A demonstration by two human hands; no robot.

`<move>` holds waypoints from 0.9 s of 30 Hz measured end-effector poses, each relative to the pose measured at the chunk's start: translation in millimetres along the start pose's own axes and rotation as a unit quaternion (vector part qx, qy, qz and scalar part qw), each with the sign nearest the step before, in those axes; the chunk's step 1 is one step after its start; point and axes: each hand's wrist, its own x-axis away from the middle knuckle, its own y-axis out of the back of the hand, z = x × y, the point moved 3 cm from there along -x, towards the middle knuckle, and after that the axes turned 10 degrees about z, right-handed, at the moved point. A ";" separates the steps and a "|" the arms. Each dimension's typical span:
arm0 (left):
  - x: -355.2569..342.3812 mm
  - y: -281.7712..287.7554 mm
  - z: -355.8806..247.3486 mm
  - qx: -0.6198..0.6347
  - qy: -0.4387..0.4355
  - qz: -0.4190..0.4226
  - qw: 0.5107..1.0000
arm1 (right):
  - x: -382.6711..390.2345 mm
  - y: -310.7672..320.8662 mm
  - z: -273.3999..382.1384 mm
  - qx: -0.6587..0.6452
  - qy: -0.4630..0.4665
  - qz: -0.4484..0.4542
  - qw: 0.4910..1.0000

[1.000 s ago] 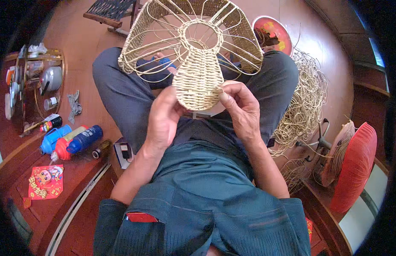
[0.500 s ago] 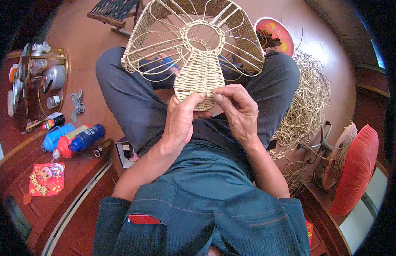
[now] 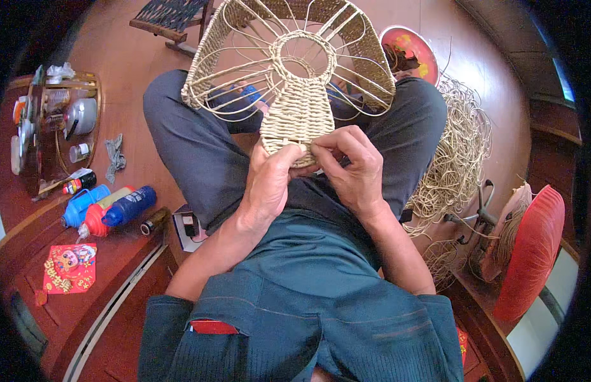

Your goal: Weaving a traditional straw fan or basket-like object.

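Between my knees rests a woven straw basket (image 3: 298, 113), with a tapering solid panel, a ring and spoke-like cords leading to a wide woven band. My left hand (image 3: 268, 181) grips the near end of the panel, thumb on top and fingers underneath. On the panel's right near edge, my right hand (image 3: 356, 167) has thumb and forefinger pinched together at the weave. Whatever strand lies between those fingertips is too small to make out. A narrow gap shows across the weave just beyond my thumbs.
Loose straw cord (image 3: 458, 153) lies heaped on the floor at right. Beyond it stands a red basin (image 3: 413, 54); a red round-topped stool (image 3: 531, 251) is nearer. Bottles (image 3: 129, 205), a red paper packet (image 3: 70, 267) and a rack (image 3: 66, 127) are at left.
My right hand has shifted slightly left and down along the panel's near edge, its fingers drawn closer together. My left hand keeps its grip, and the basket has barely moved.
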 end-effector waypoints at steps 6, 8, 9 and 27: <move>-0.4 5.2 4.0 -0.009 -0.002 0.005 1.000 | -1.7 2.5 6.0 0.067 0.042 0.007 0.997; -2.6 7.0 5.4 -0.027 -0.034 -0.001 0.999 | -3.0 4.7 7.9 0.083 0.064 0.012 0.994; -1.8 7.7 4.9 -0.026 -0.035 -0.001 0.999 | -3.8 5.9 9.6 0.098 0.087 0.018 0.991; 1.6 21.4 -6.8 0.054 0.010 0.007 0.998 | -10.5 -2.2 14.6 0.089 0.063 0.082 0.991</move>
